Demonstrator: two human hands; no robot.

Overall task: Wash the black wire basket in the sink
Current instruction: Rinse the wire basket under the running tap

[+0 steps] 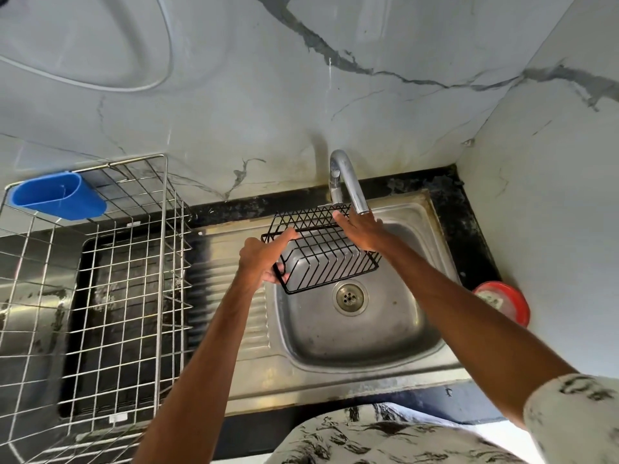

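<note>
A black wire basket is held tilted above the steel sink bowl, just under the spout of the chrome tap. My left hand grips its left end, thumb over the top wire and fingers curled beneath. My right hand lies with straight fingers against the basket's far right rim, right below the tap's outlet. No water stream is visible. The drain shows below the basket.
A large steel wire dish rack with a blue plastic cup holder stands on the left. The ribbed drainboard lies between rack and bowl. A red-rimmed container sits in the right corner by the marble wall.
</note>
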